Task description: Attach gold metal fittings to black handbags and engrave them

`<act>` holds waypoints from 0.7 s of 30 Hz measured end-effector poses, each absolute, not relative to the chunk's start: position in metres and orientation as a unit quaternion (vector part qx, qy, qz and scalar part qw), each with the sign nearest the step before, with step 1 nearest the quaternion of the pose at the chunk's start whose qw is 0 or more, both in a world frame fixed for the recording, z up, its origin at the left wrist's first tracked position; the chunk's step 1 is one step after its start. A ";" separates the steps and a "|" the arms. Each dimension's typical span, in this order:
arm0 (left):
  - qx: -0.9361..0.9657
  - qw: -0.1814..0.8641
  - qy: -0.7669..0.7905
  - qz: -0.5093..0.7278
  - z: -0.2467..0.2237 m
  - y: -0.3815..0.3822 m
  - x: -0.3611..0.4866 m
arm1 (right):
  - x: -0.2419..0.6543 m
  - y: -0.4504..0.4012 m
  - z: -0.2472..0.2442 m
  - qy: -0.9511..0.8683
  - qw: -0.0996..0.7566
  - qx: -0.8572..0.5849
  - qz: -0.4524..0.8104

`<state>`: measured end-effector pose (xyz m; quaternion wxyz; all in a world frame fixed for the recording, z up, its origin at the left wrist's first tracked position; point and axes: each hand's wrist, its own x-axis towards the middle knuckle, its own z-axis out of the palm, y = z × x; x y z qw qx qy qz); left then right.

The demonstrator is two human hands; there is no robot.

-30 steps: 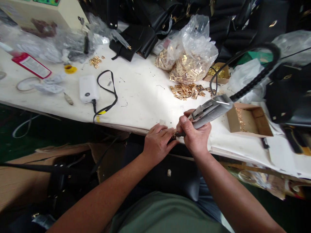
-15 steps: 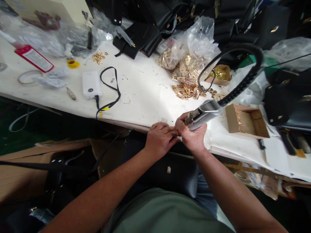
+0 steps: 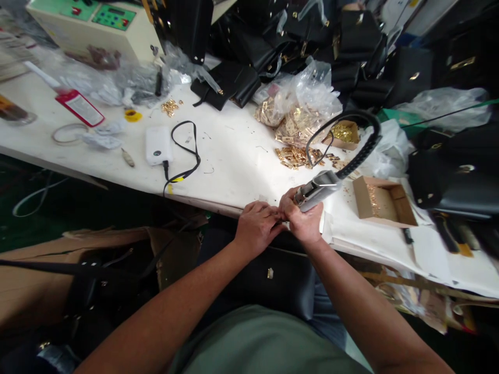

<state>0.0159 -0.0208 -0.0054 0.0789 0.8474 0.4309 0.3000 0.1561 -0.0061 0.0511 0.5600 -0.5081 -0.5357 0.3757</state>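
Note:
My right hand (image 3: pixel 306 221) is wrapped around a grey electric screwdriver (image 3: pixel 320 188) with a thick black cable at its upper end. The tool tilts, its lower end pointing down toward my left fingers. My left hand (image 3: pixel 255 226) lies at the table's front edge, fingers curled and pressed together by the tool's tip. What those fingers grip is hidden. A black leather bag (image 3: pixel 288 275) with a small metal fitting (image 3: pixel 270 273) rests on my lap beneath both hands.
On the white table (image 3: pixel 230 161) lie a heap of gold metal plates (image 3: pixel 296 156), plastic bags of fittings (image 3: pixel 300 117), an open cardboard box (image 3: pixel 399 205), a white power bank (image 3: pixel 158 146) with a black cable, and a red bottle (image 3: pixel 80 106). Black bags (image 3: pixel 378 78) crowd the back.
The camera view has shifted, showing more of the table's far side and a machine's green panel. Both hands and the screwdriver keep nearly the same pose at the table edge.

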 end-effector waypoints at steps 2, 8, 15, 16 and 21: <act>0.846 0.074 0.432 0.304 -0.005 -0.022 0.016 | 0.157 -0.005 0.050 -0.539 0.557 -0.490 0.400; 0.834 0.096 0.443 0.314 -0.003 -0.022 0.018 | 0.168 0.007 0.066 -0.489 0.626 -0.438 0.422; 0.819 0.086 0.460 0.332 -0.006 -0.020 0.017 | 0.232 0.022 0.076 -0.653 0.385 -0.627 0.181; 0.821 0.087 0.455 0.333 -0.006 -0.020 0.016 | 0.239 0.024 0.069 -0.681 0.315 -0.644 0.147; 0.816 0.092 0.454 0.346 -0.004 -0.020 0.020 | 0.251 0.028 0.036 -0.721 0.139 -0.677 0.045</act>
